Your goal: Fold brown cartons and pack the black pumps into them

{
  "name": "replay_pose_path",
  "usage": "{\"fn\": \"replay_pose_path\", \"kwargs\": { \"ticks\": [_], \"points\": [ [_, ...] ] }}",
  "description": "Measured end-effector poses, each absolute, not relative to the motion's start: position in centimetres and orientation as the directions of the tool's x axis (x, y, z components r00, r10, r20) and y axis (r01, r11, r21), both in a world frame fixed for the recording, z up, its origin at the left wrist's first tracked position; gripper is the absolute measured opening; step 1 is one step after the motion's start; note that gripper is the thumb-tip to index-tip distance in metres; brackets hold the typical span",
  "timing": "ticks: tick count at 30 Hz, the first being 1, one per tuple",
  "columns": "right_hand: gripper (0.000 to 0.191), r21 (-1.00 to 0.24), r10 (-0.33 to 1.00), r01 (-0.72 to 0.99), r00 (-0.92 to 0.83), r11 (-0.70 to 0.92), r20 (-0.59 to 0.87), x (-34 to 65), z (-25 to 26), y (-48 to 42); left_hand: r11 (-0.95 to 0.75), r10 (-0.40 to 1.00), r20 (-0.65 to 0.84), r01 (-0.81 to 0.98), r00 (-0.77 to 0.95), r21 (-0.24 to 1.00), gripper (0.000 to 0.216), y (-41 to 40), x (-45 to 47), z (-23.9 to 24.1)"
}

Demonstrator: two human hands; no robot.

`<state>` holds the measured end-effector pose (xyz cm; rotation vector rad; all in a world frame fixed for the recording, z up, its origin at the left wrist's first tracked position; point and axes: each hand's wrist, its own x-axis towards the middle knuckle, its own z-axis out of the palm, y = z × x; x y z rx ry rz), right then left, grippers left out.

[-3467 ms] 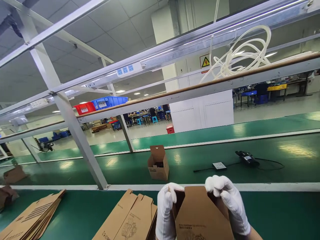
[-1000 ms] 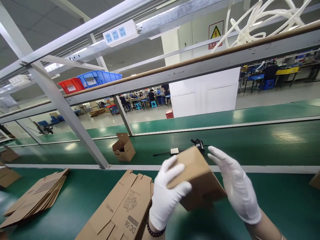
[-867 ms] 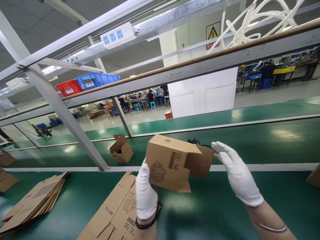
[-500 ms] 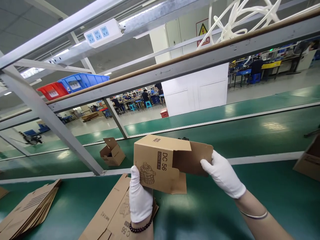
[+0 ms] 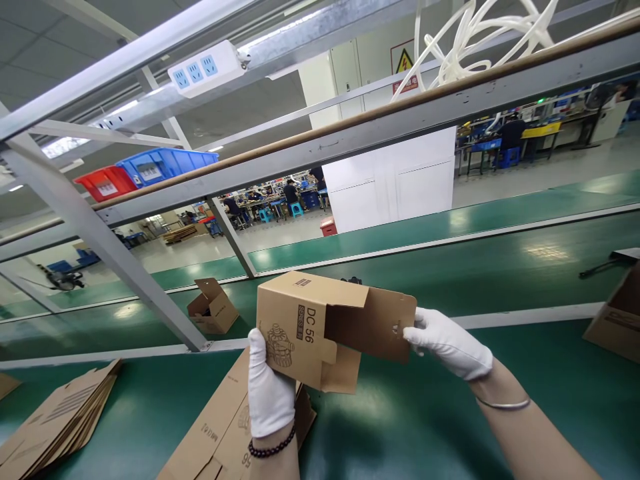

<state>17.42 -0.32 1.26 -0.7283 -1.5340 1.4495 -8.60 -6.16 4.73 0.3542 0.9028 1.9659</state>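
I hold a small brown cardboard box (image 5: pixel 295 327) printed "DC 56" in the air above the green bench. My left hand (image 5: pixel 269 393), in a white glove, grips its left lower end from below. My right hand (image 5: pixel 447 341), also gloved, pinches the edge of the box's open end flap (image 5: pixel 380 323), which sticks out to the right. Under my left hand lies a pile of flat unfolded boxes (image 5: pixel 225 433).
A second stack of flat cartons (image 5: pixel 55 417) lies at the lower left. An open small box (image 5: pixel 211 307) stands on the green conveyor (image 5: pixel 450 280) beyond the white rail. Another box (image 5: pixel 615 320) shows at the right edge. A slanted steel post (image 5: pixel 110 260) and overhead frame cross the view.
The box was turned from its plain side to its printed side facing me. My right hand went from open beside it to pinching the open flap. The view shifted slightly right.
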Motion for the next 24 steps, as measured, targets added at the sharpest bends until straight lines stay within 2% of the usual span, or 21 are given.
{"fn": "replay_pose_path", "kwargs": {
  "ticks": [5,10,14,16,18,21,24],
  "points": [
    [0.053,-0.967,0.883,-0.235,-0.428,0.096,0.192,16.8,0.8,0.2,-0.303,0.829,-0.138,-0.644,-0.541,0.703,0.040,-6.1,-8.2,5.0],
    [0.056,-0.977,0.902,-0.199,-0.405,0.076,0.153,16.5,0.6,0.6,-0.294,0.820,-0.150,-0.631,-0.553,0.718,0.041,-6.2,-7.8,5.3],
    [0.049,-0.986,0.921,-0.145,-0.364,0.086,0.134,16.6,0.4,0.7,-0.306,0.822,-0.125,-0.615,-0.556,0.727,0.041,-6.2,-7.9,5.3],
    [0.043,-0.994,0.919,-0.066,-0.380,0.088,0.107,17.0,0.3,0.9,-0.311,0.818,-0.114,-0.601,-0.563,0.736,0.041,-6.3,-8.0,5.2],
    [0.036,-0.989,0.916,0.112,-0.398,0.098,0.045,17.7,-0.1,1.4,-0.331,0.805,-0.099,-0.581,-0.585,0.744,0.041,-6.4,-8.1,5.2],
    [0.030,-0.916,0.976,0.382,-0.216,0.121,0.039,19.1,-1.1,3.0,-0.390,0.763,-0.064,-0.536,-0.644,0.749,0.040,-6.6,-8.2,5.5],
    [0.056,-0.897,0.988,0.430,0.055,0.104,0.142,20.6,-2.4,4.8,-0.438,0.733,-0.026,-0.501,-0.679,0.746,0.039,-6.7,-8.1,5.7]
  ]
}}
